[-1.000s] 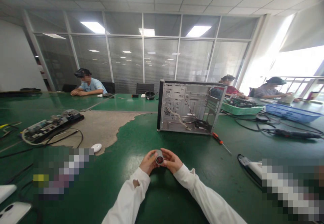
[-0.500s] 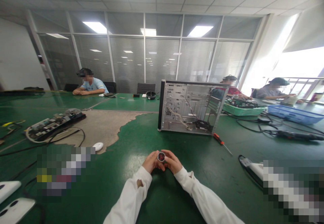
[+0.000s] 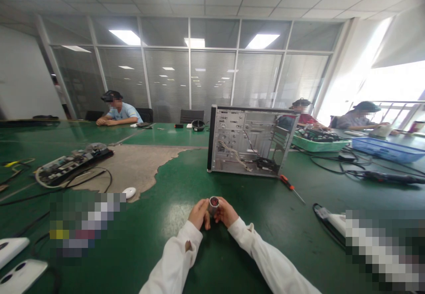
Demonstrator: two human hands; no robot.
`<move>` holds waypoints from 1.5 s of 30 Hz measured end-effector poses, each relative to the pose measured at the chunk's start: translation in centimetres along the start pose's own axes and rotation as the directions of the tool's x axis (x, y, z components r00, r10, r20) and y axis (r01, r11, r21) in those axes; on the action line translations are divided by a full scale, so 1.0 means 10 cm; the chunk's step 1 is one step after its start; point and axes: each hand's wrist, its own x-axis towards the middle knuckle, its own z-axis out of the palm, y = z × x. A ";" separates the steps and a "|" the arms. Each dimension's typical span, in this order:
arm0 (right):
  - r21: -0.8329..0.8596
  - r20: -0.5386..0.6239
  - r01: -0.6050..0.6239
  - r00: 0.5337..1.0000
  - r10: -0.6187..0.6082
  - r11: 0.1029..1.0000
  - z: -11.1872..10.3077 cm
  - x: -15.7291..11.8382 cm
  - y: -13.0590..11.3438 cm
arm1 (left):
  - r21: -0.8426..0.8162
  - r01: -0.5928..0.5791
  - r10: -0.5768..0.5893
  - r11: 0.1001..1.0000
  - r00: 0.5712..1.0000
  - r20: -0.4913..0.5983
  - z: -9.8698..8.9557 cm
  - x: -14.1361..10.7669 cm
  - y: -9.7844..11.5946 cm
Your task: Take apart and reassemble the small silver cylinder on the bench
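Note:
A small silver-grey cylinder (image 3: 214, 208) with a red and dark round end stands between my hands, that end tilted up toward me. Its exact kind is not clear. My left hand (image 3: 198, 214) closes on its left side with thumb and fingertips. From the right, my right hand (image 3: 227, 213) grips the same cylinder. Both hands are just above the green tabletop (image 3: 186, 258). Beyond them stands an open computer case (image 3: 232, 128) on its base, with loose cables and a fan inside.
A red-handled screwdriver (image 3: 291, 187) lies right of the case. Green (image 3: 322, 146) and blue (image 3: 388, 150) baskets stand at the right, near cables. A stripped circuit assembly (image 3: 75, 163) and a white oval object (image 3: 129, 192) lie left. Other people sit at the far side.
My fingers have shifted around the cylinder and uncovered more of its side. It has moved slightly right and up and its angle has changed.

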 end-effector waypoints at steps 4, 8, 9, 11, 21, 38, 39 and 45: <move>0.078 -0.042 -0.153 0.987 0.157 0.985 0.03 -0.04 -0.11 | 0.048 -0.057 0.058 0.997 0.998 -0.030 0.03 -0.02 -0.01; 0.176 -0.038 -0.248 0.965 0.258 0.953 0.05 -0.10 -0.23 | 0.119 -0.063 0.070 0.991 0.996 -0.049 0.03 -0.02 -0.03; 0.195 -0.029 -0.259 0.963 0.269 0.946 0.05 -0.11 -0.25 | 0.136 -0.070 0.077 0.988 0.996 -0.051 0.03 -0.02 -0.04; 0.227 -0.006 -0.283 0.956 0.292 0.932 0.04 -0.12 -0.27 | 0.168 -0.080 0.089 0.982 0.995 -0.047 0.03 -0.02 -0.04; 0.327 0.115 -0.351 0.936 0.332 0.878 -0.01 -0.15 -0.29 | 0.259 -0.087 0.099 0.962 0.994 -0.037 0.00 -0.01 -0.09; -0.538 -0.093 0.335 0.888 -0.449 0.773 0.14 -0.27 -0.10 | 0.143 -0.088 0.111 0.986 0.981 -0.161 -0.08 0.04 -0.14; -0.596 -0.045 0.367 0.873 -0.485 0.714 0.16 -0.31 -0.12 | 0.147 -0.094 0.116 0.985 0.982 -0.148 -0.08 0.04 -0.14; -0.696 0.084 0.457 0.818 -0.569 0.554 0.18 -0.34 -0.14 | 0.186 -0.203 0.229 0.961 0.965 -0.130 -0.10 0.04 -0.16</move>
